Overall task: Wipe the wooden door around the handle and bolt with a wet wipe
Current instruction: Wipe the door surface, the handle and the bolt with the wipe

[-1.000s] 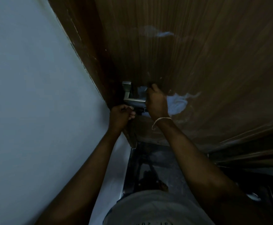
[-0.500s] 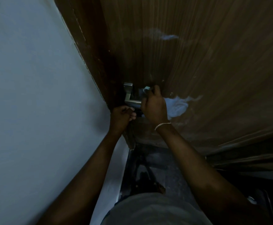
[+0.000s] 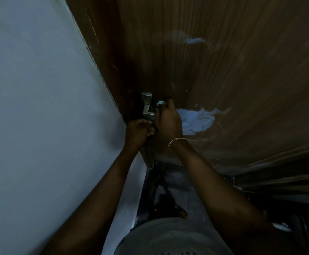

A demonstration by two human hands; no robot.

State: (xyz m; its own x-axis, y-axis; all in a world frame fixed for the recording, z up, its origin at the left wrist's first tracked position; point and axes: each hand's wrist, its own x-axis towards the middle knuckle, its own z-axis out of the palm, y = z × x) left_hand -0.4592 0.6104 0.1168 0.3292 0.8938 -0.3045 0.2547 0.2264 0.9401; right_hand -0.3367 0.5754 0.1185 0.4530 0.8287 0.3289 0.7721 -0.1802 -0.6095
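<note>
- Since a second ago the right hand (image 3: 168,120) has slid left along the door and now sits closer to the handle. The left hand (image 3: 139,130) has barely shifted.
- Right hand: its fingers are curled round the wet wipe (image 3: 160,103). I see only a pale crumpled corner of it poking out above the knuckles, against the door (image 3: 223,70) just right of the handle (image 3: 147,105).
- A thin chain bracelet (image 3: 176,140) circles that wrist.
- Left hand: its fingers are curled in tight at the door's edge, just below the handle and right beside the other hand (too dark on my feed to tell whether it grips anything).
- Handle: a silver, square-cornered lever near the door's left edge, with its outer end hidden behind the right hand.
- Door: dark brown wood with upright grain, filling the upper right of my view. A pale bluish patch (image 3: 196,120) shows just right of the right hand.
- Wall (image 3: 39,107): plain and pale, running down the left side to meet the door frame.
- Below the arms I make out a dark floor (image 3: 177,190), and a grey shirt (image 3: 168,240) at the bottom edge.
</note>
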